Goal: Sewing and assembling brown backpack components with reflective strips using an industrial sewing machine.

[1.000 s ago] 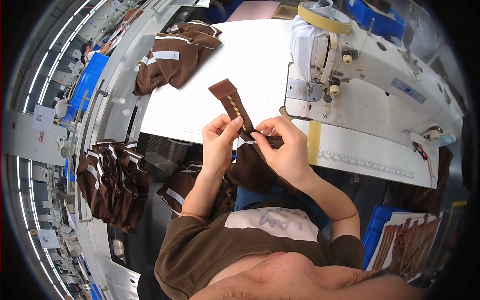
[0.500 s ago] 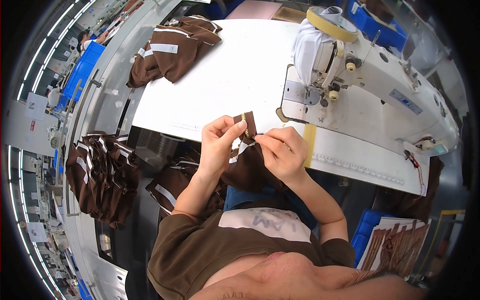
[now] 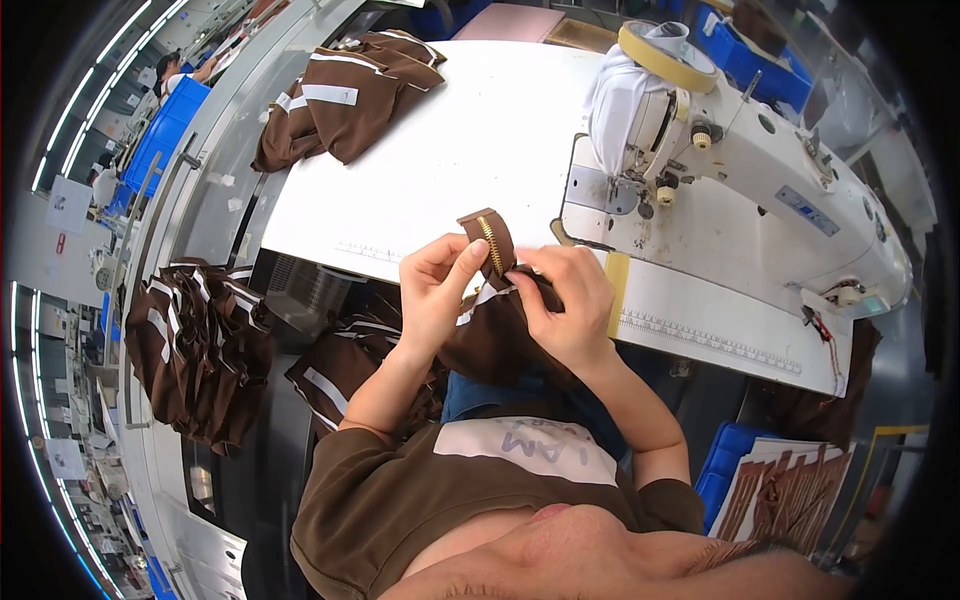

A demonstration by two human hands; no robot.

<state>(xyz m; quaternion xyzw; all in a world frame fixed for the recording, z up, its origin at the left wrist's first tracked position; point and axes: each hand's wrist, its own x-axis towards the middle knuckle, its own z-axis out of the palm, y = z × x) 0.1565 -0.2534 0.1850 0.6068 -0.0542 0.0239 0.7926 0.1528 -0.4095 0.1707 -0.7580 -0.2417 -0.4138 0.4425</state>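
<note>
Between my hands, at the near edge of the white table (image 3: 400,150), is a short brown zipper piece (image 3: 502,232) with brass teeth. My left hand (image 3: 435,285) pinches it, thumb beside the teeth. My right hand (image 3: 565,305) is closed on its lower end, fingers at a dark folded strip joined to brown fabric (image 3: 480,345) with white edging, which hangs over my lap. Just beyond my right hand stands the white sewing machine (image 3: 750,160), with a white cloth and yellow tape roll on top.
Folded brown pieces (image 3: 350,105) lie at the back left; a thick bundle (image 3: 190,360) hangs at left. More pieces (image 3: 330,390) are below the table edge. A blue bin (image 3: 725,460) with brown strips is lower right. A co-worker (image 3: 175,80) is at far upper left, by blue crates.
The zipper's upper part, upright and long a second ago, dipped and shortened in view, then rose slightly, now bent. My right hand's fingers shifted along its lower end. The view has shifted a little.
</note>
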